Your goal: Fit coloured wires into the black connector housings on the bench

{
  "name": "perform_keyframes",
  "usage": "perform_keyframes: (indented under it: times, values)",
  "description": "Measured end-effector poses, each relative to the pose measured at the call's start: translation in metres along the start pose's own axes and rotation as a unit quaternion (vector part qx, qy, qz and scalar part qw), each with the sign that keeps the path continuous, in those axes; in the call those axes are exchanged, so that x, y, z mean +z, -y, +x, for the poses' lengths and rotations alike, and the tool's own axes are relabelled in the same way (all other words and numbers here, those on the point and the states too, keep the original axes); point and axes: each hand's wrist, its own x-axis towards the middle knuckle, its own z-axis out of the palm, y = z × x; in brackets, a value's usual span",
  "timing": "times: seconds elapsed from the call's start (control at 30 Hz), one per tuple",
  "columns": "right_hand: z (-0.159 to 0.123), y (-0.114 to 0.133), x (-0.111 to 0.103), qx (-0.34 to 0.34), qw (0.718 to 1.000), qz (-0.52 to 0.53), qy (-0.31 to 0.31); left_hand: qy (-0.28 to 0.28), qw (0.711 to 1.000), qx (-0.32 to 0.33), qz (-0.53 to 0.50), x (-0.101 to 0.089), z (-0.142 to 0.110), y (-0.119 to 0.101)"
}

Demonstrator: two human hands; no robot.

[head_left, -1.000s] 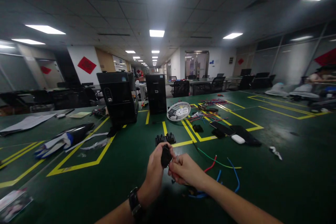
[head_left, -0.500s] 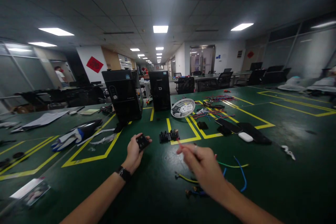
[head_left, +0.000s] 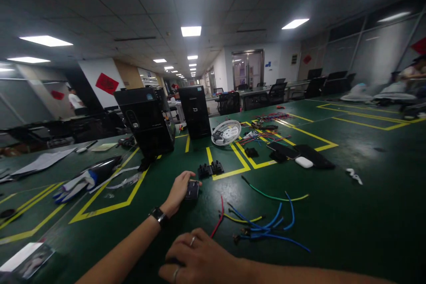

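My left hand (head_left: 177, 194) is half curled round the block (head_left: 192, 190), at its three o'clock; whether the block rests on the table (head_left: 149, 239), I can't tell. My right hand (head_left: 199, 255) is loosely bent, palm down, and what's under it is hidden. The red wire (head_left: 221, 215) sits at its one o'clock, the blue wires (head_left: 266, 230) at two. A careless sweep could tangle those crossed wires; a slack left grip could let the block slip.
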Motion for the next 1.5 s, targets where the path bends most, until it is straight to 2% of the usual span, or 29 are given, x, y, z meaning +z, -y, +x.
perform_keyframes:
  times: [0.07, 0.1, 0.17, 0.23, 0.37, 0.5, 0.63, 0.7, 0.77, 0.83, 0.93, 1.07, 1.13, 1.33, 1.4, 1.5]
  values:
    - [-0.028, -0.011, -0.023, 0.100, 0.995, 0.024, 0.007, 0.001, 1.000, 0.020, 0.020, 0.005, 0.000, 0.002]
    - [-0.046, -0.018, -0.035, 0.184, 0.983, 0.024, 0.010, -0.003, 0.999, 0.029, 0.031, 0.007, 0.000, 0.003]
    - [-0.082, -0.034, -0.057, 0.291, 0.956, 0.019, 0.037, -0.013, 0.997, 0.051, 0.050, 0.011, 0.001, 0.004]
    - [-0.114, -0.049, -0.074, 0.341, 0.938, 0.020, 0.054, -0.027, 0.994, 0.084, 0.063, 0.016, 0.002, 0.005]
    - [-0.154, -0.065, -0.091, 0.342, 0.938, 0.031, 0.042, -0.015, 0.986, 0.129, 0.107, 0.023, 0.000, 0.003]
    - [-0.180, -0.071, -0.103, 0.338, 0.939, 0.052, 0.026, 0.093, 0.968, 0.137, 0.188, 0.012, -0.017, -0.008]
    - [-0.220, -0.084, -0.115, 0.357, 0.933, 0.039, 0.013, 0.234, 0.928, 0.161, 0.243, -0.011, -0.042, -0.022]
    - [-0.242, -0.091, -0.118, 0.363, 0.931, 0.022, 0.007, 0.264, 0.908, 0.181, 0.269, -0.017, -0.047, -0.026]
    - [-0.261, -0.098, -0.120, 0.370, 0.929, 0.006, 0.002, 0.257, 0.895, 0.208, 0.299, -0.014, -0.045, -0.030]
    - [-0.274, -0.101, -0.120, 0.377, 0.926, 0.000, -0.001, 0.218, 0.886, 0.245, 0.328, 0.001, -0.033, -0.033]
    - [-0.281, -0.102, -0.121, 0.371, 0.928, 0.010, 0.003, 0.171, 0.860, 0.294, 0.381, 0.039, -0.003, -0.040]
    - [-0.281, -0.102, -0.130, 0.369, 0.929, 0.027, 0.026, 0.160, 0.783, 0.298, 0.522, 0.098, 0.041, -0.046]
    - [-0.283, -0.103, -0.138, 0.376, 0.925, 0.030, 0.041, 0.150, 0.760, 0.281, 0.567, 0.118, 0.057, -0.044]
    - [-0.292, -0.104, -0.163, 0.412, 0.909, 0.019, 0.065, 0.138, 0.757, 0.242, 0.591, 0.141, 0.085, -0.040]
    - [-0.282, -0.106, -0.164, 0.447, 0.894, -0.005, 0.040, 0.143, 0.763, 0.240, 0.583, 0.153, 0.096, -0.045]
    - [-0.255, -0.116, -0.156, 0.503, 0.862, -0.057, 0.024, 0.156, 0.775, 0.228, 0.569, 0.184, 0.115, -0.051]
